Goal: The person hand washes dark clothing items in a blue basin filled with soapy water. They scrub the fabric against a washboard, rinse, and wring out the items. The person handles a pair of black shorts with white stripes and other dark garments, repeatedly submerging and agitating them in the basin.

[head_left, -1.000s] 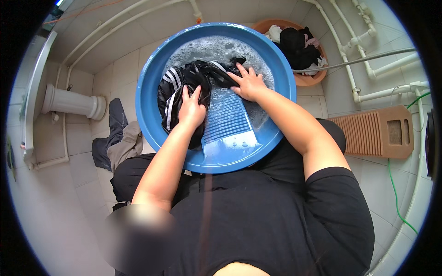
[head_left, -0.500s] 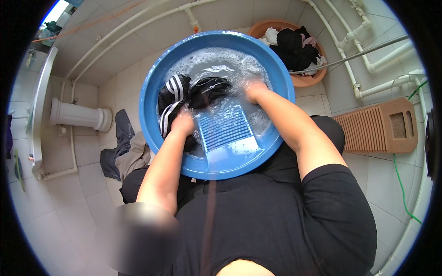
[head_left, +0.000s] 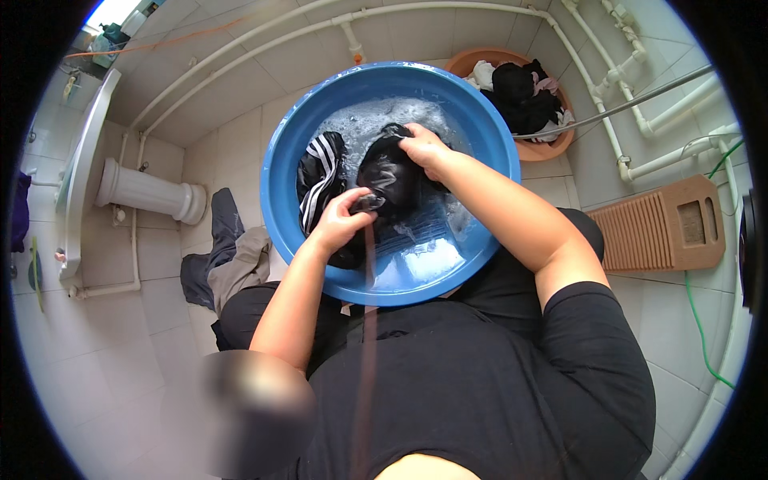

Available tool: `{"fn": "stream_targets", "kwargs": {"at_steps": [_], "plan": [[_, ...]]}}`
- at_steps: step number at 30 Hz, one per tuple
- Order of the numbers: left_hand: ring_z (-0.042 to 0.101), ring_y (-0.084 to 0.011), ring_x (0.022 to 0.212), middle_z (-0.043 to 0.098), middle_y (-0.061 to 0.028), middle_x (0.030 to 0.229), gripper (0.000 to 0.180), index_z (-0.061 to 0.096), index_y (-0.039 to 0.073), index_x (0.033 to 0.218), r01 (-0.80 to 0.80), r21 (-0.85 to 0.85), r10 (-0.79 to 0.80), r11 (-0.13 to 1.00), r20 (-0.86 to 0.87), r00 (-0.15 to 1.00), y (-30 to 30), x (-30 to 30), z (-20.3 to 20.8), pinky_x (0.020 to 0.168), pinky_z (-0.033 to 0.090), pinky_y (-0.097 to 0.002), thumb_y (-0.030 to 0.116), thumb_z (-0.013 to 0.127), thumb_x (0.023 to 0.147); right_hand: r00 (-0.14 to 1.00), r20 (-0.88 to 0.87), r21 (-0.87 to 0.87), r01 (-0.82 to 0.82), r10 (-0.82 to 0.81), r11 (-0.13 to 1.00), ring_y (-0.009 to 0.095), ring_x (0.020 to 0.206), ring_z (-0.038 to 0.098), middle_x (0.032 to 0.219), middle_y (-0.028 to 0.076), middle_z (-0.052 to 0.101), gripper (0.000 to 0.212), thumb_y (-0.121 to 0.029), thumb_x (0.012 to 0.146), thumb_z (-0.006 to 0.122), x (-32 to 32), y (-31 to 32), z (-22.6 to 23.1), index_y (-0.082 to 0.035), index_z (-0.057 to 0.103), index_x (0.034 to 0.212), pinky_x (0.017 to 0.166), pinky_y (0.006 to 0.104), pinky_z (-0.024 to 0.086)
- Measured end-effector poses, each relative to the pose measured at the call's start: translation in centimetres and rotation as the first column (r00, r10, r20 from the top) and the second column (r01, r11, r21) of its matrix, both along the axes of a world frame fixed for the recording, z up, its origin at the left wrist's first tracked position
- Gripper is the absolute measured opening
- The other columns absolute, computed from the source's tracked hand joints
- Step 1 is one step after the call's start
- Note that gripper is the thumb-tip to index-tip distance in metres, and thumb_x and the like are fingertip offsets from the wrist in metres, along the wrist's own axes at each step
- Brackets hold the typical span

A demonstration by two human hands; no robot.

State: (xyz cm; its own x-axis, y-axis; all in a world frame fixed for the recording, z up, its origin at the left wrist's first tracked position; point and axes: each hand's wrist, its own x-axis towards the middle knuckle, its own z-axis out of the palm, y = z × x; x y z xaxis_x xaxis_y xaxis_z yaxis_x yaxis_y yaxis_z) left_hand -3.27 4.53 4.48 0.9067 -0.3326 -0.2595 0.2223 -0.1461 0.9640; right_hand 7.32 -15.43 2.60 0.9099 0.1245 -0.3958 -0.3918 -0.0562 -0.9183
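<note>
A large blue basin [head_left: 276,200] stands in front of me with soapy water [head_left: 360,114] in it. Dark wet cloth [head_left: 392,180] bunches up above the water between my hands. My left hand [head_left: 344,220] pinches its near left edge, and my right hand [head_left: 422,146] grips its far right edge. Part of the garment's white-striped section [head_left: 322,180] lies against the basin's left side; whether it belongs to the same piece I cannot tell. Beneath the cloth, the basin's ribbed washboard slope [head_left: 424,240] is partly hidden.
An orange-brown tub [head_left: 564,148] of dark and light clothes sits behind the basin at right. A brown washboard [head_left: 660,228] lies to my right. Dark and beige clothes [head_left: 240,256] are on the floor at left, near a white pedestal [head_left: 152,192]. White pipes [head_left: 448,8] run along the walls.
Both hands have come up out of the water, lifting the dark cloth over the ribbed slope. My right hand has moved slightly left, my left hand slightly right.
</note>
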Motion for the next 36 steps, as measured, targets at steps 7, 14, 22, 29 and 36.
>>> {"fn": "stream_targets", "kwargs": {"at_steps": [7, 14, 22, 29, 36], "plan": [[0.052, -0.0238, 0.108, 0.057, -0.0066, 0.115, 0.036, 0.052, 0.011, 0.12, -0.47, -0.659, 0.341, 0.587, -0.325, 0.882, 0.9, 1.1, -0.4, 0.095, 0.04, -0.036, 0.026, 0.049, 0.087, 0.971, -0.228, 0.842, 0.16, 0.071, 0.516, 0.025, 0.111, 0.051, 0.117, 0.011, 0.057, 0.035, -0.024, 0.091, 0.038, -3.4, 0.1, 9.3, -0.004, 0.053, 0.115, 0.1, 0.0407, 0.035], [0.055, -0.0259, 0.106, 0.058, -0.0099, 0.117, 0.058, 0.055, 0.01, 0.119, -0.411, -0.79, -0.13, 0.456, -0.516, 0.847, -0.5, 2.5, 0.1, 0.091, 0.043, -0.0414, 0.056, 0.046, 0.084, 0.95, -0.047, 0.826, -0.137, 0.308, 0.547, 0.023, 0.109, 0.052, 0.115, 0.01, 0.058, 0.034, -0.023, 0.088, 0.047, -5.2, 0.1, 6.0, -0.006, 0.054, 0.116, 0.097, 0.0378, 0.037], [0.055, -0.0168, 0.098, 0.058, -0.0072, 0.108, 0.037, 0.054, 0.004, 0.114, -0.197, -0.27, 0.181, 0.942, -0.082, 0.98, 1.5, 3.5, 0.0, 0.088, 0.044, -0.0307, 0.017, 0.06, 0.079, 0.912, -0.117, 0.205, -0.364, 0.393, 0.908, 0.021, 0.114, 0.046, 0.13, 0.01, 0.045, 0.065, -0.023, 0.074, 0.049, -3.5, -3.8, 2.6, -0.009, 0.034, 0.135, 0.093, 0.0335, 0.036], [0.056, -0.031, 0.09, 0.057, -0.0157, 0.095, 0.019, 0.06, 0.001, 0.088, -0.3, 0.355, -0.007, 0.885, 0.656, 0.755, -4.0, -1.4, -2.2, 0.08, 0.045, -0.0343, 0.02, 0.059, 0.082, 0.811, 0.493, -0.508, -0.024, 0.313, 0.861, 0.035, 0.093, 0.054, 0.094, 0.017, 0.059, 0.033, -0.033, 0.083, 0.05, -8.8, 0.5, -0.8, -0.003, 0.064, 0.085, 0.082, 0.0404, 0.043], [0.052, -0.0388, 0.093, 0.048, -0.0207, 0.11, 0.044, 0.049, 0.004, 0.115, -0.291, 0.695, 0.031, 0.658, 0.362, 0.932, -3.0, 3.7, -4.3, 0.082, 0.044, -0.0447, 0.03, 0.051, 0.08, 0.712, 0.416, -0.742, -0.093, 0.565, 0.664, 0.035, 0.071, 0.059, 0.076, 0.017, 0.061, 0.033, -0.037, 0.083, 0.051, -6.0, 1.1, -2.4, -0.007, 0.059, 0.074, 0.061, 0.0454, 0.046]]}}
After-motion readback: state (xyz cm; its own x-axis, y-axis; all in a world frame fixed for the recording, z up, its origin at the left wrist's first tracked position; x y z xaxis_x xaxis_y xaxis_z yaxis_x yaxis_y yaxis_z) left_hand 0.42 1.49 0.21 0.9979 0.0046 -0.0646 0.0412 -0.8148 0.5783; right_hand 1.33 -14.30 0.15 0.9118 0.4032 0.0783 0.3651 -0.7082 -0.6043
